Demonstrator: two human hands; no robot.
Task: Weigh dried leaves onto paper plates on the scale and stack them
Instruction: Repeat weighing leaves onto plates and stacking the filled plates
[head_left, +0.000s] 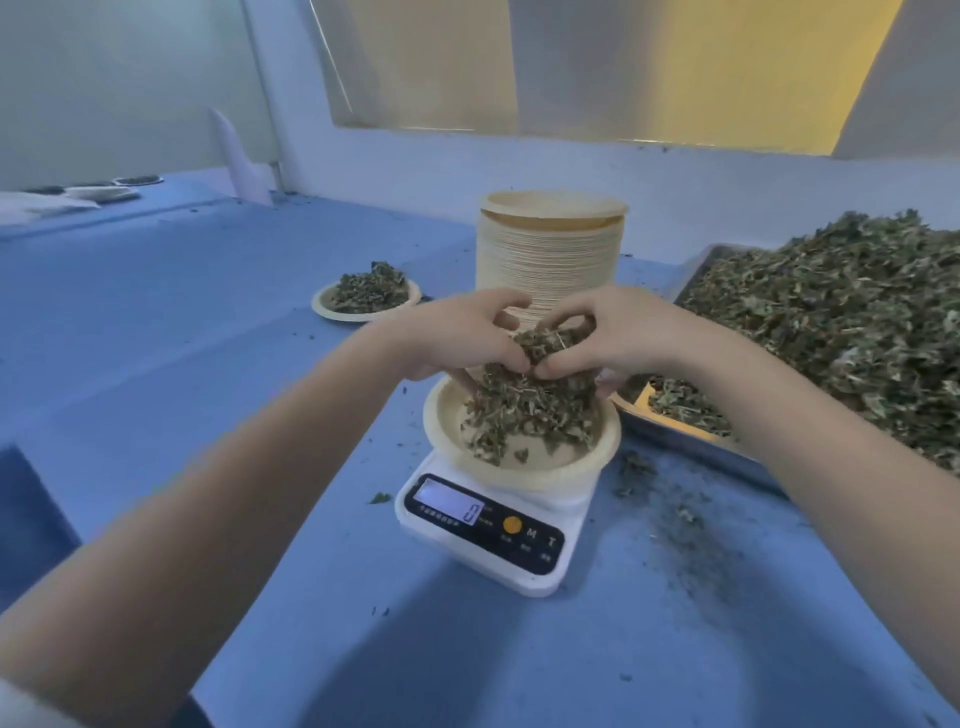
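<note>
Both hands meet above the paper plate (540, 470), which sits on the white scale (498, 551) at the middle of the blue desk (218, 322). The left hand (457, 335) and the right hand (618, 332) are cupped toward each other, fingers curled, thumbs nearly touching, and between them they hold a clump of dried leaves (540, 384). The clump fills the grip from the fingertips downward and spills out at 6 o'clock, its lower part hanging into the plate, where loose pieces already lie. The plate is directly beneath the grip.

At 12 o'clock from the scale, just behind the hands, stands a tall stack of empty plates (550, 249). At 10 o'clock, well apart from the scale, a filled plate (366, 299) of leaves rests alone on the desk. At 3 o'clock a metal tray (691, 441) holds a large heap of leaves (852, 332), its near corner just beside the scale. Crumbs of leaf (675, 514) are scattered on the desk at 4 o'clock from the scale. The scale's display (449, 501) is lit; the reading is too blurred to tell.
</note>
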